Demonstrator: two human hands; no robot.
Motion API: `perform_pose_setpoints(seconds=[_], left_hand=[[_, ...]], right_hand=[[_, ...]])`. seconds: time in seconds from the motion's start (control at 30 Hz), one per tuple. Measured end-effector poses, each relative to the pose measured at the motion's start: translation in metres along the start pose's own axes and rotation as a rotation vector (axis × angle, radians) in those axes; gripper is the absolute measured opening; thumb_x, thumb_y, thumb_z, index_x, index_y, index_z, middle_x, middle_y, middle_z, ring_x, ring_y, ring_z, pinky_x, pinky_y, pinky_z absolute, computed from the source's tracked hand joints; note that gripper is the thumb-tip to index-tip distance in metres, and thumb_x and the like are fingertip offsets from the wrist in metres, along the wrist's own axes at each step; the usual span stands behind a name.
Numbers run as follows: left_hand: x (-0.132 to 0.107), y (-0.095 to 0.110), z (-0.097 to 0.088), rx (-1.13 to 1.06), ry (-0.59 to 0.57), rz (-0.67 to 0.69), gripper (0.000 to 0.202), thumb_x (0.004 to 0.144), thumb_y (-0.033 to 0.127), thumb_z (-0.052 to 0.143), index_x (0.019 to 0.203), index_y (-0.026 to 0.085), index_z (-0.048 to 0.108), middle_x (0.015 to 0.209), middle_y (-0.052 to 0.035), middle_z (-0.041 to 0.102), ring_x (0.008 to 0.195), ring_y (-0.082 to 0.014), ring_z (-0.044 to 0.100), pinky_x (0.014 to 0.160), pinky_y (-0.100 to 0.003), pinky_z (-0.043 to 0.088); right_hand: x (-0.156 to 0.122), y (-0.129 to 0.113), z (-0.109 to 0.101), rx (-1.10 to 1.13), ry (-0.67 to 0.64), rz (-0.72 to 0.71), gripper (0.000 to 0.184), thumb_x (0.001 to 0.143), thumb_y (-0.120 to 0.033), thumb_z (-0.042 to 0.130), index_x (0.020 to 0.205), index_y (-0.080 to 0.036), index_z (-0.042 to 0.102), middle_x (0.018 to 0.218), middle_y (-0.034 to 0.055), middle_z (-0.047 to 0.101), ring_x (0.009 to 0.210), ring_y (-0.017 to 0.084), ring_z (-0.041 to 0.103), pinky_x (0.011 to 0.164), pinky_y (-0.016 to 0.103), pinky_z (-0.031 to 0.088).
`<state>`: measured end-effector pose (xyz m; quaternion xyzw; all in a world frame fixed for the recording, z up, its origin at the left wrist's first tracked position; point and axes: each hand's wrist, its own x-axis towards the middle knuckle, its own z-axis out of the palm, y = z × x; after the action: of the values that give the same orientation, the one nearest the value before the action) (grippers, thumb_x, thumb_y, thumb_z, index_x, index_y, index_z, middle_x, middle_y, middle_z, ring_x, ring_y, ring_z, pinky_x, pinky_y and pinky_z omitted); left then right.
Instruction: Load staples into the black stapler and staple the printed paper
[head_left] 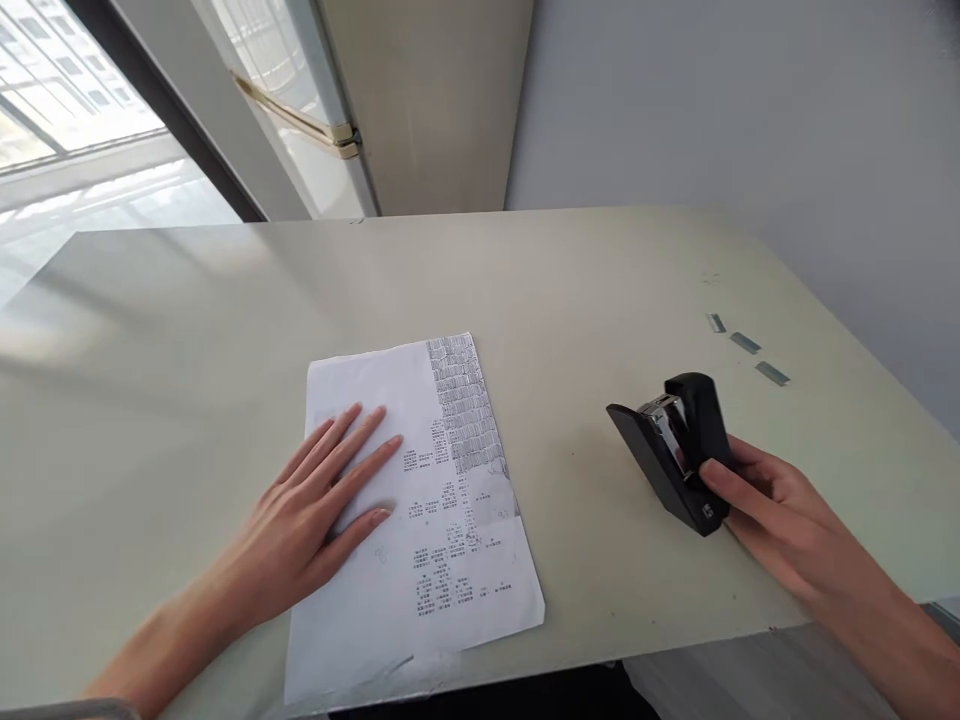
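A printed white sheet of paper (442, 520) lies near the front edge of a pale table (570, 290). My left hand (315, 510) rests flat on the sheet's left half, fingers stretched out and slightly spread. To the right a black stapler (675, 450) lies on its side on the table, its metal staple channel showing. My right hand (765, 505) grips the stapler's rear end, fingers wrapped round it.
Three strips of staples (746, 343) lie on the table at the far right. A wall runs behind the table, with a window and door frame (300, 120) at the back left. The table's front edge is just below the paper.
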<state>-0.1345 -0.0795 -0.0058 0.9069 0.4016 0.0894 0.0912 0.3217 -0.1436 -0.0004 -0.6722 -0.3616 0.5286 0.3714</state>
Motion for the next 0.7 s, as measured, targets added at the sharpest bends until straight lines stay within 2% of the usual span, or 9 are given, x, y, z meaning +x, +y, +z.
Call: perform_pose_setpoints(seconds=[0.17, 0.4, 0.7], left_hand=[[0.053, 0.014, 0.012, 0.035, -0.005, 0.092, 0.066, 0.111, 0.046, 0.046, 0.170, 0.035, 0.021, 0.178, -0.0012, 0.019, 0.163, -0.0339, 0.019, 0.131, -0.062, 0.025], [0.126, 0.042, 0.028, 0.025, -0.016, 0.162, 0.061, 0.112, 0.045, 0.043, 0.169, 0.034, 0.024, 0.178, -0.0011, 0.019, 0.163, -0.0317, 0.018, 0.132, -0.059, 0.023], [0.200, 0.075, 0.051, 0.007, -0.012, 0.217, 0.056, 0.113, 0.047, 0.040, 0.165, 0.026, 0.037, 0.176, -0.0055, 0.025, 0.164, -0.0312, 0.017, 0.134, -0.057, 0.019]], right_hand=[[-0.006, -0.001, -0.012, 0.053, -0.044, 0.037, 0.042, 0.080, -0.058, 0.082, 0.116, -0.035, 0.081, 0.117, 0.0099, 0.080, 0.108, 0.040, 0.074, 0.086, 0.043, 0.067], [-0.011, -0.006, -0.030, 0.061, -0.014, 0.017, 0.048, 0.080, -0.063, 0.079, 0.118, -0.033, 0.080, 0.112, 0.0110, 0.081, 0.103, 0.038, 0.076, 0.079, 0.039, 0.067], [-0.012, -0.005, -0.053, 0.138, 0.002, 0.012, 0.045, 0.085, -0.059, 0.078, 0.125, -0.037, 0.077, 0.128, 0.0086, 0.077, 0.120, 0.036, 0.071, 0.098, 0.040, 0.062]])
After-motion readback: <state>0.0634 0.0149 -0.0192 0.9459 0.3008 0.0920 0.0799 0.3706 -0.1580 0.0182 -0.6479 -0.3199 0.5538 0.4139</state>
